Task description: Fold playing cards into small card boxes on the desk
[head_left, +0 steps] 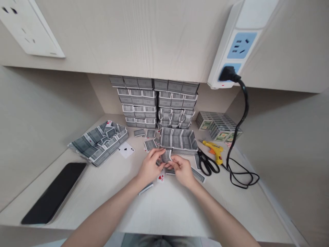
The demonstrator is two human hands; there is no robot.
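Note:
Both my hands meet over the middle of the desk on one grey-backed playing card (166, 156), which looks bent. My left hand (151, 164) pinches its left side and my right hand (181, 168) pinches its right side. Just behind them sits an open box made of playing cards (178, 139). Under and around my hands lie loose cards, among them an eight of hearts (160, 177), a folded card strip (145, 188) and a longer strip (197, 175) partly hidden by my right hand.
Stacked card boxes (138, 99) stand against the back. At left are a larger card tray (110, 151) holding cards, an ace of clubs (125, 150) and a black slab (55, 192). Rightward lie black scissors (208, 164), a yellow glue gun (214, 150), its cord (244, 187) and packed decks (218, 125).

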